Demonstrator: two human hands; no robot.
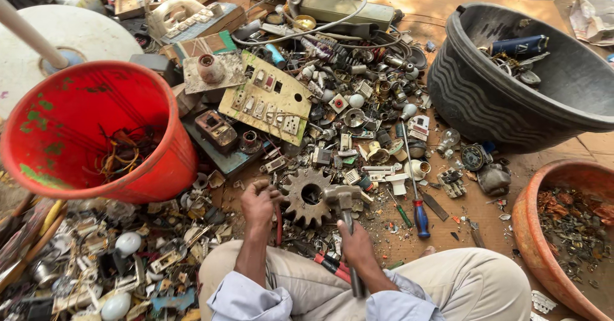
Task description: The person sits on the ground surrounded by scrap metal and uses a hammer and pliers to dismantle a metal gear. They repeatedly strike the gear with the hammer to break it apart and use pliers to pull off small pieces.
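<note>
— Where does everything sit right now?

— Low in the middle of the frame. Your right hand point(357, 244) has its grip closed round the handle of the hammer point(344, 213), whose head rests just over the rusty gear point(308, 195) lying on the floor. Your left hand point(259, 204) is curled at the gear's left edge, fingers closed on something small that I cannot make out.

— How do I strike well from here?

— In my judgement, keep the hammer head square to the piece and use the gear as your anvil — a short, controlled blow, not a swing. Draw the left fingertips back from the landing spot before you hit; they sit very near it.

— Anything in the way?

— The blue-handled screwdriver point(417, 207) lies just right of the hammer, and red-handled pliers point(329, 265) lie by your knee. Loose scrap may fly towards the red bucket point(96, 135) at the left.
</note>
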